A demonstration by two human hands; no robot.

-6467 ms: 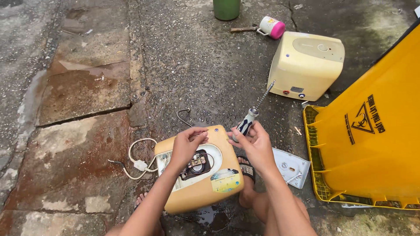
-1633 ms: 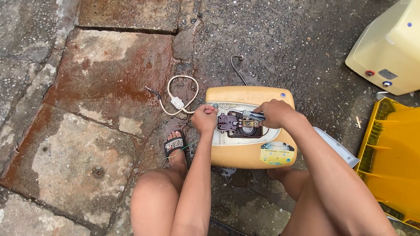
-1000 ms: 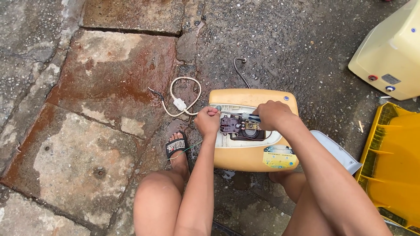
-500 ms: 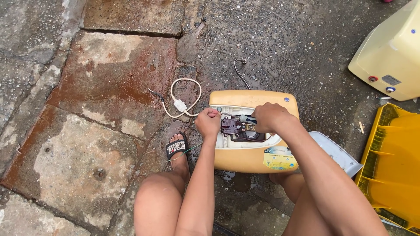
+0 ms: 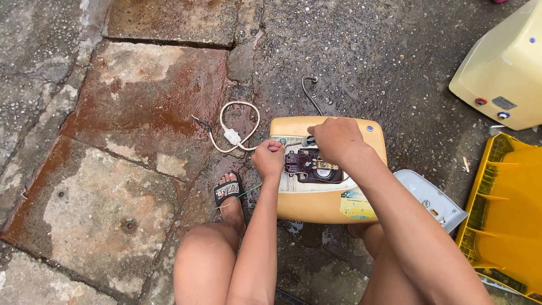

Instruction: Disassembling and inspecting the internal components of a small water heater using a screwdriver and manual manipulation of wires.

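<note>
Pinching a thin wire, left hand (image 5: 269, 159) fingers at the yellow heater (image 5: 327, 200) edge; right hand (image 5: 335, 138) curled over its tool.

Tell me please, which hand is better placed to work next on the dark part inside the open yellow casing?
Probably the right hand: it sits directly above the dark part in the yellow casing, seemingly gripping a tool. The left hand is closed at the casing's left edge, near the white cable.

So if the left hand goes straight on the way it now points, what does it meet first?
Probably the white cord, which starts just beyond the left hand on the wet pavement; depth is hard to judge.
</note>
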